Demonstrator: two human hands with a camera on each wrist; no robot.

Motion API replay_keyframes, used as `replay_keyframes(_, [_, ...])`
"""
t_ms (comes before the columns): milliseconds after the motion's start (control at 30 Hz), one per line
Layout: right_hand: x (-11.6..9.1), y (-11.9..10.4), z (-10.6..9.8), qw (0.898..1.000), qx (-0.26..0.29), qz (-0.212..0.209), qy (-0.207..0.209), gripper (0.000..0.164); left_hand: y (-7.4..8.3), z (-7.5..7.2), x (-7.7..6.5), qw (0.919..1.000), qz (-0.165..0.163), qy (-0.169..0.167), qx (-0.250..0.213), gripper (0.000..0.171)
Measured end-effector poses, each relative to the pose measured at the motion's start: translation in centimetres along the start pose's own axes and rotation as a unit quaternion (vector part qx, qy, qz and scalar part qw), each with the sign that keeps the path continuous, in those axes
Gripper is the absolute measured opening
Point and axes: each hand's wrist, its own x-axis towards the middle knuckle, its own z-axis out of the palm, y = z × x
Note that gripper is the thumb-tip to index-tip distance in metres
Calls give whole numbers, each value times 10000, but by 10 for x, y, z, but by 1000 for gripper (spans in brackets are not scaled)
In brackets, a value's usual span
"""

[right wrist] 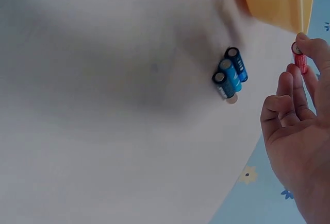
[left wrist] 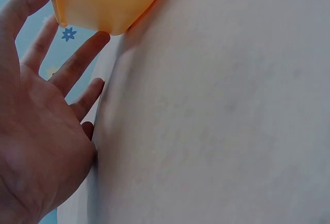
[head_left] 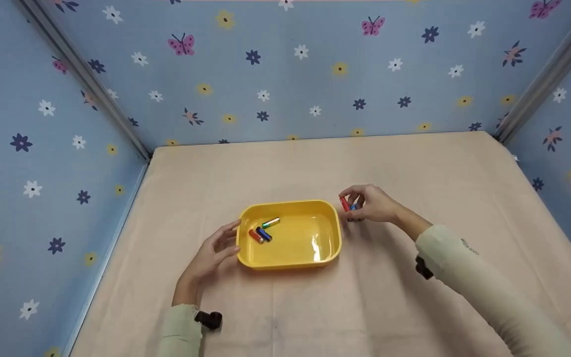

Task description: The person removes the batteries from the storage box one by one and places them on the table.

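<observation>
A yellow tray (head_left: 290, 258) stands on the cloth-covered table, with a red battery (head_left: 256, 236), a dark blue battery (head_left: 264, 234) and a green and silver battery (head_left: 271, 222) lying in its left part. At the tray's left end, my left hand (head_left: 212, 254) touches the wall with spread, fairly straight fingers. My right hand (head_left: 372, 204) pinches another red battery (right wrist: 301, 63) between thumb and fingers, just beyond the tray's right rim. Several blue and dark batteries (right wrist: 230, 74) lie together on the table below that hand, partly hidden by it in the head view.
Pale cloth (head_left: 315, 307) covers the table around the tray. Blue flower-patterned panels (head_left: 285, 74) rise behind and at both sides, with grey metal posts (head_left: 87, 79) at the corners. A small black wrist camera (head_left: 209, 320) sits at the left sleeve.
</observation>
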Motion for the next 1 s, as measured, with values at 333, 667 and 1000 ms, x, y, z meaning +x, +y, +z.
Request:
replay_keyframes(333, [-8,22,-10,9991,40,401,161,56,0,1,-1,9999,-60,32,-87,70])
replay_keyframes(667, [-11,41,-12,9965,226,765,252,56,0,0,-1,10000,-57,39,-49,70])
replay_keyframes(1000, [-12,58,-5,9926,360,1120,309,54,1,0,-1,9999,43,-69,-75,70])
